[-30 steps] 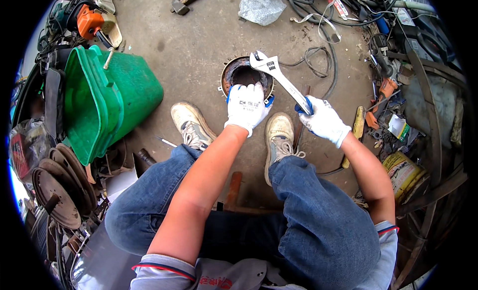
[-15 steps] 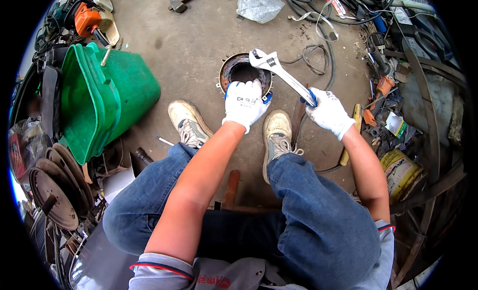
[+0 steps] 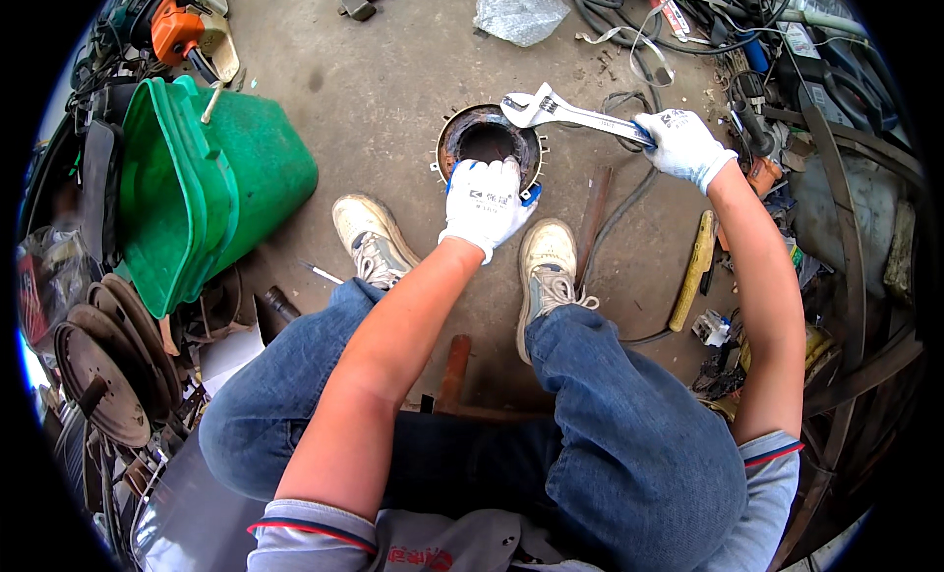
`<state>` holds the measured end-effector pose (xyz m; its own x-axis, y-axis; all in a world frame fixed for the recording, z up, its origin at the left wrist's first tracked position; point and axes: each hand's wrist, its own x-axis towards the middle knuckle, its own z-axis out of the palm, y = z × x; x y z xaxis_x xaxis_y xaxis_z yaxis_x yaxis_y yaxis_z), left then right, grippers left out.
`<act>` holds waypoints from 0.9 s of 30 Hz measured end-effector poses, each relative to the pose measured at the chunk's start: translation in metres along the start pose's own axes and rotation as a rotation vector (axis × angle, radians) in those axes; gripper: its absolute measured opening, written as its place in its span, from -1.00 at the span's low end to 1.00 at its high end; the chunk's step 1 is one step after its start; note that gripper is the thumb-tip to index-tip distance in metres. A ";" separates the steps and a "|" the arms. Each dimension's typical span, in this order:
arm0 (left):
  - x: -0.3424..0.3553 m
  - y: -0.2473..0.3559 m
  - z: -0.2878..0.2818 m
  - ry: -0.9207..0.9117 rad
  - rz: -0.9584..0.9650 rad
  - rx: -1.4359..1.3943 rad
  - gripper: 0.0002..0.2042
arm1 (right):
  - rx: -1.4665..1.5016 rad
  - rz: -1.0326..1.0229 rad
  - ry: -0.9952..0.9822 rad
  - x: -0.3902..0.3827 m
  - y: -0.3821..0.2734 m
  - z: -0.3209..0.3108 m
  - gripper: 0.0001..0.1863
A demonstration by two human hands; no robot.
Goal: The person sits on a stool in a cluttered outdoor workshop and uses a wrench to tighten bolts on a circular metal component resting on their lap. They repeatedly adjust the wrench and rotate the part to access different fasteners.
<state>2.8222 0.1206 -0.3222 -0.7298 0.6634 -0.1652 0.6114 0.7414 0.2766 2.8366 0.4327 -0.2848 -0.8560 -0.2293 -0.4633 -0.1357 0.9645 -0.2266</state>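
A round, rusty metal ring housing (image 3: 454,138) with small lugs round its rim lies on the floor just beyond my shoes. My left hand (image 3: 485,200), in a white glove with blue palm, is closed over its near rim; the fingertips curl into the dark opening. My right hand (image 3: 685,147), gloved alike, is wrapped round the handle end of a silver adjustable wrench (image 3: 590,118). The wrench lies nearly level, its jaw at the upper right rim of the housing. Whether the jaw grips a lug there I cannot tell.
To the left stand a green plastic bin (image 3: 256,164) on its side and several rusty discs (image 3: 108,390). A yellow-handled tool (image 3: 694,272) and a rusty flat bar (image 3: 593,213) lie on the right. Cables (image 3: 629,56), clear plastic wrap (image 3: 519,12) and a hammer head (image 3: 357,4) lie beyond.
My right hand has moved away from me and to the right, swinging the wrench handle from a slant to nearly level. My left hand stays on the ring housing.
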 end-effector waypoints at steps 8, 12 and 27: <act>-0.001 -0.002 -0.003 0.021 0.039 -0.017 -0.50 | 0.113 0.245 0.197 -0.029 -0.040 0.034 -0.81; 0.003 -0.045 -0.016 -0.041 0.352 0.021 -0.51 | 0.341 0.394 0.306 -0.068 -0.086 0.051 -0.80; 0.005 -0.007 -0.032 -0.116 -0.018 -0.013 -0.23 | 1.812 0.359 0.015 -0.099 -0.166 0.063 -0.50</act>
<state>2.8044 0.1154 -0.2942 -0.6999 0.6577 -0.2786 0.5939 0.7526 0.2844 2.9755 0.2870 -0.2546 -0.7244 -0.0589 -0.6868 0.6601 -0.3464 -0.6665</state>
